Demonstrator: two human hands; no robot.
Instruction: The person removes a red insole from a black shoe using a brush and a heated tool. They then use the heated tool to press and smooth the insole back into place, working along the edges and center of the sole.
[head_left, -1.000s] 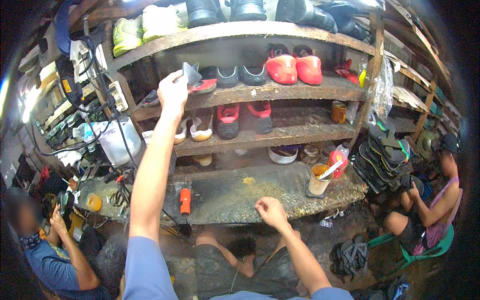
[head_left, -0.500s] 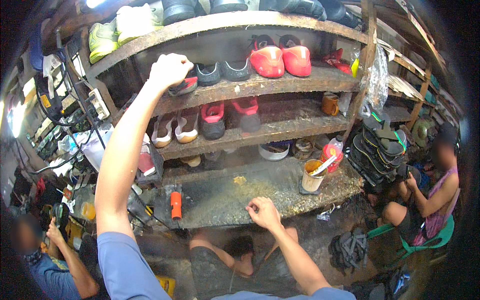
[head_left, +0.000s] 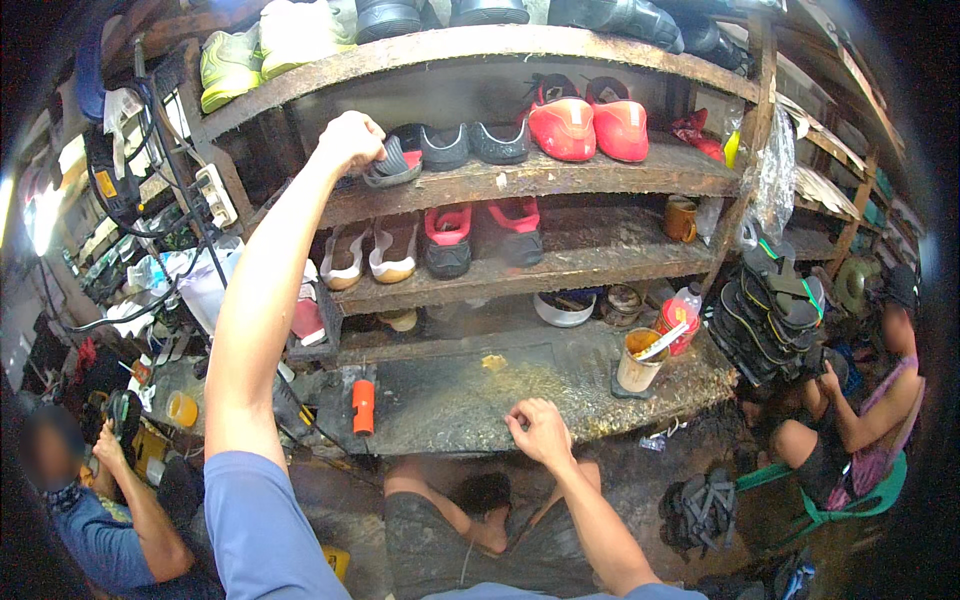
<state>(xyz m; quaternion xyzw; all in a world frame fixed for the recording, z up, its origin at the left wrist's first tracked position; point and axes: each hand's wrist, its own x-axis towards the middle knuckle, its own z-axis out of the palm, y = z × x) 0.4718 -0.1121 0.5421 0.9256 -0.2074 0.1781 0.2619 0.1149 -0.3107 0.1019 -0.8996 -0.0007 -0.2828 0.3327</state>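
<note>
My left hand (head_left: 352, 138) reaches up to the middle wooden shelf (head_left: 630, 185), fingers curled at a grey and red shoe piece (head_left: 398, 164); what lies inside the fingers is hidden. Beside it stand dark open shoe pieces (head_left: 470, 146) and red shoes (head_left: 565, 135). My right hand (head_left: 540, 428) is low by the front edge of the worn workbench (head_left: 470, 390), fingers loosely curled with nothing visible in them. An orange tool (head_left: 363, 407) lies left of it, and a cup with a white-handled implement (head_left: 638, 368) stands to its right.
Lower shelf holds more shoes (head_left: 447, 245) and a mug (head_left: 679, 220). Cables (head_left: 165, 200) hang at left. Stacked soles (head_left: 765, 310) stand right. Two co-workers sit either side, one at left (head_left: 125, 520), one on a green chair (head_left: 870, 420). Dark straps (head_left: 700, 510) lie below the bench.
My left hand moved left, then back rightward and slightly down, as the grey piece it held came lower onto the shelf beside the dark shoe pieces. My right hand stayed by the bench edge.
</note>
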